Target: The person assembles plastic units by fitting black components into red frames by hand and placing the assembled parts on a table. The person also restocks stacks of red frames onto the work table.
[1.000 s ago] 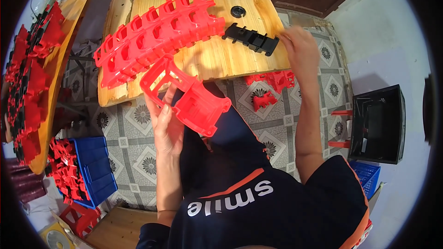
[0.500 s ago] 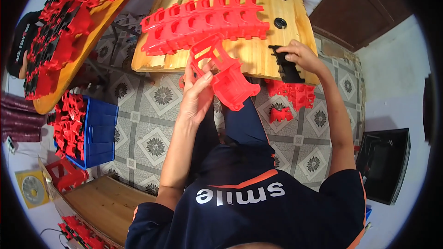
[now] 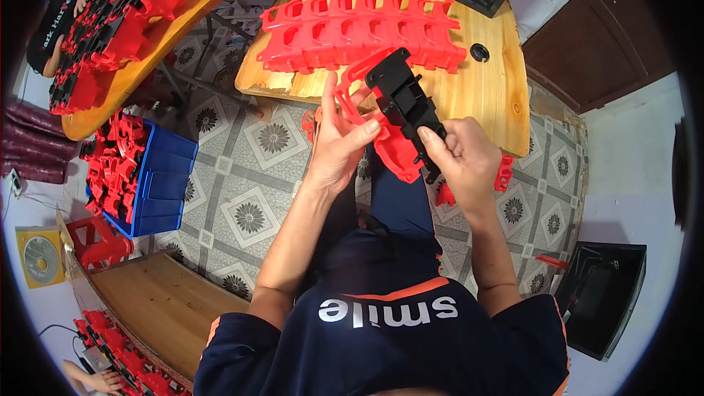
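Looks like the lining-up step tbh: their left grip (image 3: 341, 145) is grasping the red frame (image 3: 397, 157) around 1 o'clock of mid-view, right grip (image 3: 469, 161) clamped on the black plate (image 3: 397, 82) over it, so next probably calls for squaring up edges.

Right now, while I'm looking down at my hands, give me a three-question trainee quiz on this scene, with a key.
1. What does the right grip hold, and what does the left grip hold?
2. True or false: the blue bin is empty.
3. Where is the small black disc?
A) In the blue bin
B) On the wooden table, just right of the red row
C) On the tiled floor

Key:
1. Right, a long black part; left, a red frame.
2. False; red parts fill it.
3. B
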### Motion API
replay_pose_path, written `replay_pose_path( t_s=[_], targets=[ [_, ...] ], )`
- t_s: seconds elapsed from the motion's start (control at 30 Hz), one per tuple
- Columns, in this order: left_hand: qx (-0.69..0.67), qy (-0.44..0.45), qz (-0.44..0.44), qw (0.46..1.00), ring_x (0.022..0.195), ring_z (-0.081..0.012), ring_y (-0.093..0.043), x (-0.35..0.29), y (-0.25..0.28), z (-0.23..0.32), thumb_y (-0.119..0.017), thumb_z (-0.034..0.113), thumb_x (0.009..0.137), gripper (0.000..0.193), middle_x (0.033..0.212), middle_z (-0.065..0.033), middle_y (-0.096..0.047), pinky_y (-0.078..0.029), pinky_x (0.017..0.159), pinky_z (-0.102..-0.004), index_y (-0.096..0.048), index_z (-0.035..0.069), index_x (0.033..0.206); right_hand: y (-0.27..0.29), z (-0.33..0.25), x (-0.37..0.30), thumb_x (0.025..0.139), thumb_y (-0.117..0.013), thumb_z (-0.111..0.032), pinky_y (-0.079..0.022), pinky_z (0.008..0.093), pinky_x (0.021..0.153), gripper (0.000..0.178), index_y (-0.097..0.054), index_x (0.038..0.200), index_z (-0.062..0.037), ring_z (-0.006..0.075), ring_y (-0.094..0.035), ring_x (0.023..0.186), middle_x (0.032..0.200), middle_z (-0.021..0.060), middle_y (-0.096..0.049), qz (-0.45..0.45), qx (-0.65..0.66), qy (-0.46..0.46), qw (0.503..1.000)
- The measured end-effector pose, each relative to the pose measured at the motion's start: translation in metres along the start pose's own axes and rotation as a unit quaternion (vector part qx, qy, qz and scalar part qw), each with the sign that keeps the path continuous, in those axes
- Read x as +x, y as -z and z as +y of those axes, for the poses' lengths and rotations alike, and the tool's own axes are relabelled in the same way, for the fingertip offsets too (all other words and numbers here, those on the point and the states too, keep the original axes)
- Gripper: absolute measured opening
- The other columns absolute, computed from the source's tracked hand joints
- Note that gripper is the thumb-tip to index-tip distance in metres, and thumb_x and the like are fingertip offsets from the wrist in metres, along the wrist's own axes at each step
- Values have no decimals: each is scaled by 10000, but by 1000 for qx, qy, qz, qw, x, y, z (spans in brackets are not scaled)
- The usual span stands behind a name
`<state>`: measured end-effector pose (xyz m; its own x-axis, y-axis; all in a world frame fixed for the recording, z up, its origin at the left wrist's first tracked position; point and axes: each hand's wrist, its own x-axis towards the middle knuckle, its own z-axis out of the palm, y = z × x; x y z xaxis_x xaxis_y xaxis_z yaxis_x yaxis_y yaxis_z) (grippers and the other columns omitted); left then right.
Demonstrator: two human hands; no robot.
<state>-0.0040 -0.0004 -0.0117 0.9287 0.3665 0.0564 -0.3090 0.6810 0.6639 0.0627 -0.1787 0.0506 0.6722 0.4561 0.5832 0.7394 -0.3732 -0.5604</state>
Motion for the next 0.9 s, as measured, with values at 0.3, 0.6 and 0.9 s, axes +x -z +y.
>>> replay_pose_path(
  t_s=[0.3, 0.6, 0.9],
  targets=[
    [-3, -3, -6, 1000, 1295, -294, -461, -6, -5, 5, -789, -2, 756, 1197, 1445, -177, -354, -496, 973, -413, 64, 225, 1564, -17, -10, -8, 749, -835, -232, -401, 308, 419, 320, -577, 766, -43, 180, -510, 466, 631, 52, -517, 16, -90, 58, 994],
    [69, -18, -34, 997, 1318, -321, -441, -4, -20, 13, -693, 76, 813, 1110, 1491, -227, -301, -418, 1056, -424, 130, 160, 1553, -35, 7, 37, 787, -804, -341, -498, 332, 672, 499, -639, 1092, 18, 209, -622, 779, 986, 120, -638, 28, 115, -25, 993],
    [217, -165, 40, 961, 1319, -232, -395, -14, -26, 13, -566, 187, 960, 850, 1452, -157, -357, -319, 1108, -351, 25, 56, 1555, -43, 6, 59, 860, -744, -257, -366, 362, 1060, 610, -507, 1340, 35, 245, -504, 1232, 1304, 137, -532, -167, 368, -51, 913]
  ],
)
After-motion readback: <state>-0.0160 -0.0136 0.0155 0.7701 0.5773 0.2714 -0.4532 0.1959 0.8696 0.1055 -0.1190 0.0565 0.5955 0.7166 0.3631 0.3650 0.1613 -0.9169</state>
